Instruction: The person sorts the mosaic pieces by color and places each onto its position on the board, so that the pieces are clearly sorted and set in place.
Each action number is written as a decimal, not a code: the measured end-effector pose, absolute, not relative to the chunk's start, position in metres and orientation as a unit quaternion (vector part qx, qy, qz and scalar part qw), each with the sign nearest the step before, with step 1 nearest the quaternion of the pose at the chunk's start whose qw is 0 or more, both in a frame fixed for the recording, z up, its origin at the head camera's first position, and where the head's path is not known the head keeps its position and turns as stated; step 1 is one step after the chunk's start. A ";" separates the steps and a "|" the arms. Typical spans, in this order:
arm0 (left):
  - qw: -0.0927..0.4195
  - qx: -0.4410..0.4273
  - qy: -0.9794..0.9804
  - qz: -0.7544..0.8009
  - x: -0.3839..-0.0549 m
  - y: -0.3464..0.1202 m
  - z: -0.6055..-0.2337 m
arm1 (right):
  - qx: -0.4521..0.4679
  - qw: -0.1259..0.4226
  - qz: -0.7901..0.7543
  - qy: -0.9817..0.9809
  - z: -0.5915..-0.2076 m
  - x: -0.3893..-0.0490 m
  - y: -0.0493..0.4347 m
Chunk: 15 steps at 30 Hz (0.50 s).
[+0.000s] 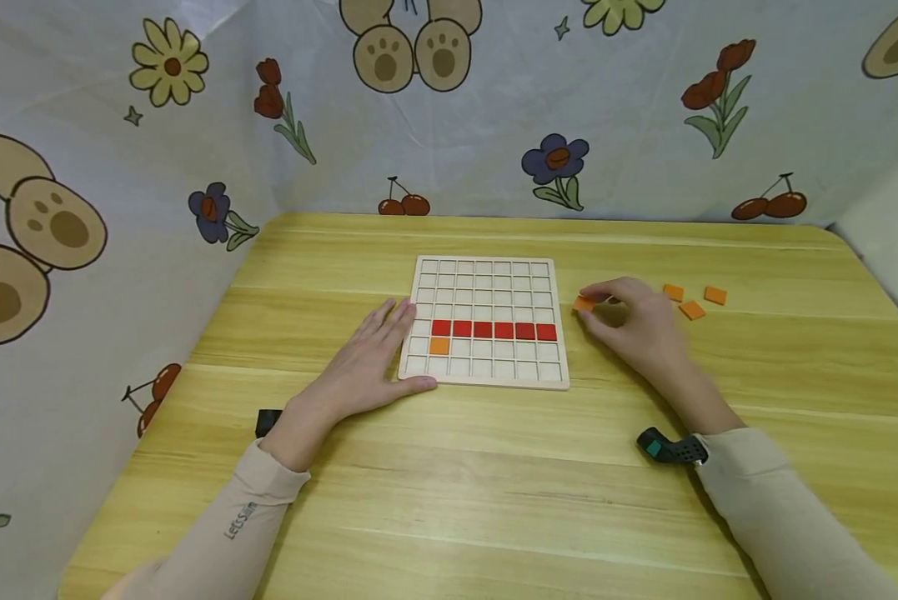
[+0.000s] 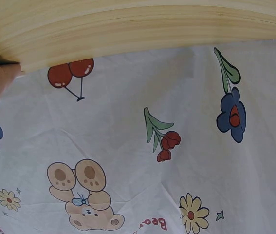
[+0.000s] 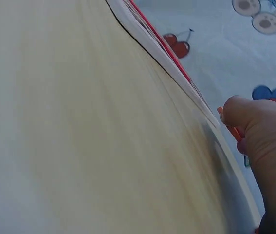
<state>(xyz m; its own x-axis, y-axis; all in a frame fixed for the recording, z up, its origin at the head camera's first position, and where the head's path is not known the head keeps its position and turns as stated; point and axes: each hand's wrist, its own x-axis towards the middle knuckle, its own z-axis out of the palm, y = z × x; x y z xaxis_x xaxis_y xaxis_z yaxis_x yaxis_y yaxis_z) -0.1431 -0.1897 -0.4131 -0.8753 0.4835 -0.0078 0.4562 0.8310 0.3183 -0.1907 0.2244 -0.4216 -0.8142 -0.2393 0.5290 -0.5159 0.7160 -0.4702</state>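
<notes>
A pale wooden grid board (image 1: 486, 368) lies flat in the middle of the table. One of its rows holds several red square tiles (image 1: 504, 331), and a single orange tile (image 1: 438, 346) sits in a cell just below them at the left. My left hand (image 1: 369, 358) rests along the board's left edge, fingers straight, thumb at the lower left corner. To the right of the board, my right hand (image 1: 636, 325) pinches another orange tile (image 1: 584, 304) between thumb and fingers, apart from the board. In the right wrist view, that tile (image 3: 233, 132) is partly hidden by the thumb.
Three loose orange tiles (image 1: 692, 310) lie on the wooden table (image 1: 464, 492) beyond the right hand. A white cloth (image 1: 479, 125) printed with flowers, cherries and bear paws hangs behind the table and along its left side.
</notes>
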 end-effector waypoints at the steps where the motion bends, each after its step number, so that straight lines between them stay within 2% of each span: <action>1: 0.045 0.246 0.956 0.155 -0.143 -0.190 -0.413 | 0.218 0.223 0.316 -0.896 -0.422 -0.190 0.220; 10: 0.048 0.245 0.955 0.160 -0.143 -0.190 -0.412 | 0.255 0.203 0.343 -0.881 -0.420 -0.180 0.183; 15: 0.049 0.245 0.955 0.159 -0.143 -0.188 -0.412 | 0.271 0.211 0.351 -0.871 -0.419 -0.177 0.166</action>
